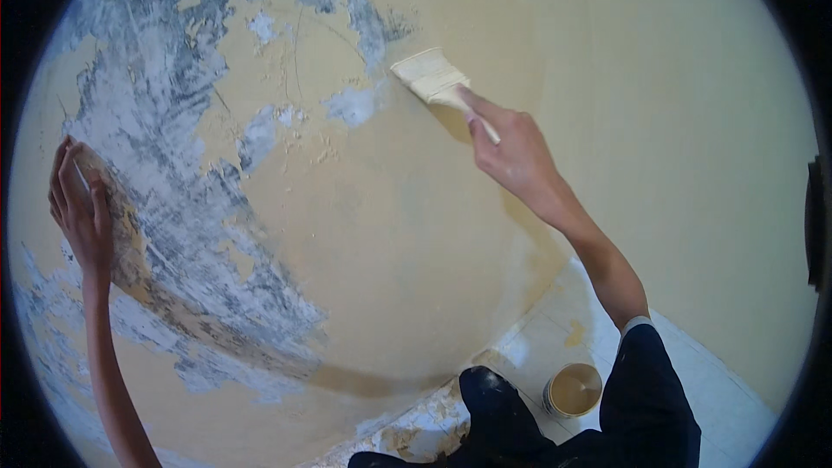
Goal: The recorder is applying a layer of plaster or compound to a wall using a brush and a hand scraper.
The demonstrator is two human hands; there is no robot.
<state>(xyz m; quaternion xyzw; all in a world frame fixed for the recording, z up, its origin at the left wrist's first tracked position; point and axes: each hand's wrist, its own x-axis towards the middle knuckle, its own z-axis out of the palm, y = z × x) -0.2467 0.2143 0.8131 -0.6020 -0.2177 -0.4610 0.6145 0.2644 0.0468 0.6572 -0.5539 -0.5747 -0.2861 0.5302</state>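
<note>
As right hand (518, 154) grips paintbrush (447, 94), bristles (423, 70) lie up-left beyond fingers (483, 107).

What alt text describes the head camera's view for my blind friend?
A person's right hand holds a wide, cream-coated paintbrush at a yellowish wall whose left side shows grey-and-white patches. The left hand is raised near them; an open bucket stands on the floor.

One left hand (85, 221), one right hand (523, 156), two bare forearms (102, 364) (604, 269), one paintbrush (429, 75), one round paint bucket (549, 400), one dark sleeve (650, 394)
</note>
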